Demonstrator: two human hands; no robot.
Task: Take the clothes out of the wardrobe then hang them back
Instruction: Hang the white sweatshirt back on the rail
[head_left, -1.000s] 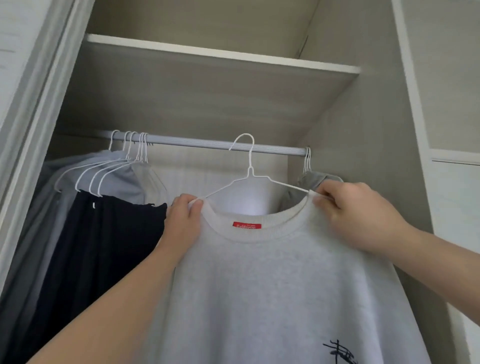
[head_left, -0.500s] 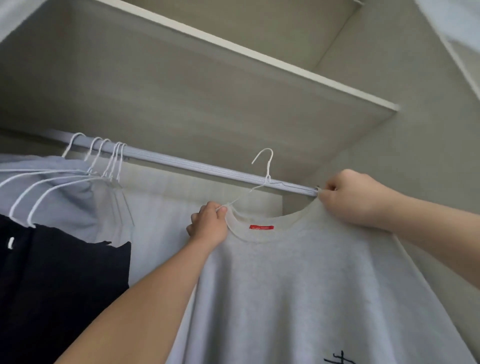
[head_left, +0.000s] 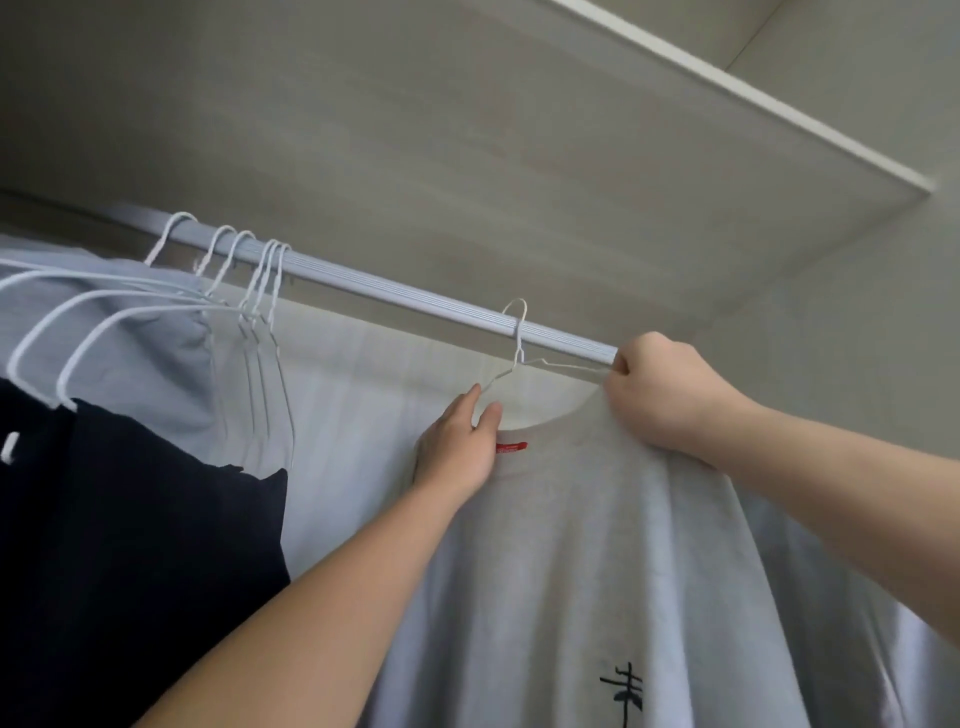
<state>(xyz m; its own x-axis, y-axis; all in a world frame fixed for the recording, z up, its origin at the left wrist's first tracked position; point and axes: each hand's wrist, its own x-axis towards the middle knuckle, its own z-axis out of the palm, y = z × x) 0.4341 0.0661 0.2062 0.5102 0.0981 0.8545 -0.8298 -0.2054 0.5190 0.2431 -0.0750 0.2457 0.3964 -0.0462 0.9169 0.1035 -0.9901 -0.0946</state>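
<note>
– Grey sweatshirt (head_left: 597, 545): where is it?
– Inside the wardrobe, on a white wire hanger (head_left: 517, 358) whose hook sits over the rail (head_left: 363, 283), toward the rail's right end. It hangs down in front of the person, with a red label (head_left: 511, 447) at the collar and a black print (head_left: 623, 691) lower down.
– And the hands?
– The right hand (head_left: 660, 395) is a fist. Its fingers grip the sweatshirt's right shoulder together with the hanger wire, just below the rail. The left hand (head_left: 457, 447) lies against the left side of the collar. Its fingers are nearly straight, forefinger and thumb a little apart, and the hanger's left arm runs down between them.
– What else hangs there?
– Farther left, a bunch of white hangers (head_left: 254, 280) carries pale blue-grey clothes (head_left: 130, 322) and a dark navy garment (head_left: 130, 519), well apart from the sweatshirt. A shelf (head_left: 467, 130) spans overhead.
</note>
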